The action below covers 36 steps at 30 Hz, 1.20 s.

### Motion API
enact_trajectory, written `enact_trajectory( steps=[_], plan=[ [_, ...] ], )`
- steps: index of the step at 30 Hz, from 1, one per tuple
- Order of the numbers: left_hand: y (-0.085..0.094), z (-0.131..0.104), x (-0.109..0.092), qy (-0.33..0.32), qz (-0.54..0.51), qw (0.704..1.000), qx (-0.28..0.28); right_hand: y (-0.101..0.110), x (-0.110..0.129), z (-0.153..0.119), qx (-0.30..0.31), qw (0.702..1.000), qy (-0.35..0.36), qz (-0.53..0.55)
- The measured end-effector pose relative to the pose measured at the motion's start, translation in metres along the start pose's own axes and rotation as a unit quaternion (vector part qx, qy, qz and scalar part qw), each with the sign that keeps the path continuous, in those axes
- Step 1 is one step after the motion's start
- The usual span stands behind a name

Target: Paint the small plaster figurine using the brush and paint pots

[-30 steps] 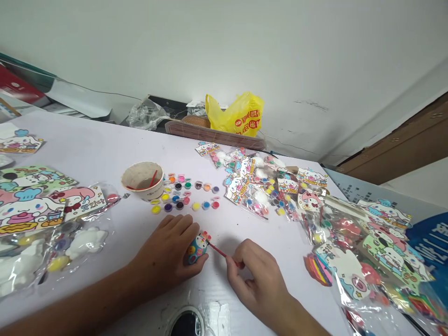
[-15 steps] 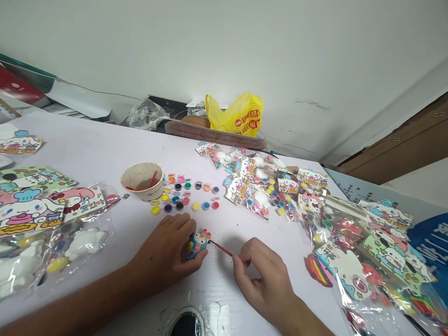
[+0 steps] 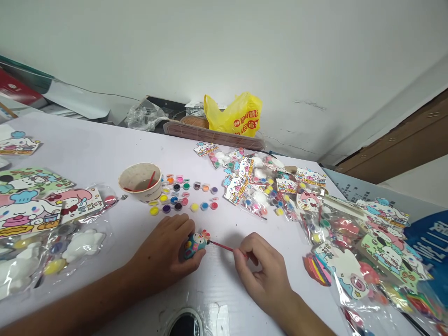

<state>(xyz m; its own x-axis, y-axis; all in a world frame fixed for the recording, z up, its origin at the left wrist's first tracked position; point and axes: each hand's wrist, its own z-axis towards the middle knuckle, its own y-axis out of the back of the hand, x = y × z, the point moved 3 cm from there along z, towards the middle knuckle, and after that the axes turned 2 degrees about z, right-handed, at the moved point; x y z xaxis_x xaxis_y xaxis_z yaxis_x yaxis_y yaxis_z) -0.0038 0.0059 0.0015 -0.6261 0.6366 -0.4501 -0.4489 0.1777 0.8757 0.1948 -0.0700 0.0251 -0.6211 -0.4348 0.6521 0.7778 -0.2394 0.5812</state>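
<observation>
A small painted figurine (image 3: 197,242), teal with a white face and a reddish top, is held by my left hand (image 3: 168,245), its fingers behind it and the thumb along the front. My right hand (image 3: 262,275) pinches a thin red paintbrush (image 3: 222,246), whose dark tip points left and meets or nearly meets the figurine's right side. Beyond my left hand are small open paint pots (image 3: 182,202) in several colours. Left of them stands a paper cup (image 3: 140,182) with murky liquid and red sticks inside.
Packaged craft kits (image 3: 26,252) lie at the left, and many more kits (image 3: 350,247) cover the right side. A roll of clear tape (image 3: 185,322) sits at the near edge. Behind the table are a yellow plastic bag (image 3: 234,116) and a crumpled clear bag (image 3: 145,116).
The brush in my right hand is tilted slightly flatter, and its tip is a little closer to the figurine. The view has shifted slightly. My left hand keeps its hold.
</observation>
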Motion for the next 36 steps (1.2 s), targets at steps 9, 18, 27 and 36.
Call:
enact_trajectory(
  steps=[9,18,27,36],
  plan=[
    [0.001,0.000,0.002,0.021,-0.014,1.000,0.007,0.003,-0.009,0.001,-0.023,0.999,-0.021,0.013],
    [0.002,0.001,0.001,0.018,-0.021,1.000,0.015,0.001,-0.012,0.001,-0.016,0.999,-0.035,0.012],
    [0.002,0.000,0.001,0.017,-0.033,0.999,0.014,0.000,-0.014,0.000,-0.013,0.999,-0.041,0.024],
    [0.003,0.001,0.000,0.015,-0.037,0.999,0.014,0.001,-0.014,-0.001,-0.020,0.998,-0.037,0.040]
  ],
)
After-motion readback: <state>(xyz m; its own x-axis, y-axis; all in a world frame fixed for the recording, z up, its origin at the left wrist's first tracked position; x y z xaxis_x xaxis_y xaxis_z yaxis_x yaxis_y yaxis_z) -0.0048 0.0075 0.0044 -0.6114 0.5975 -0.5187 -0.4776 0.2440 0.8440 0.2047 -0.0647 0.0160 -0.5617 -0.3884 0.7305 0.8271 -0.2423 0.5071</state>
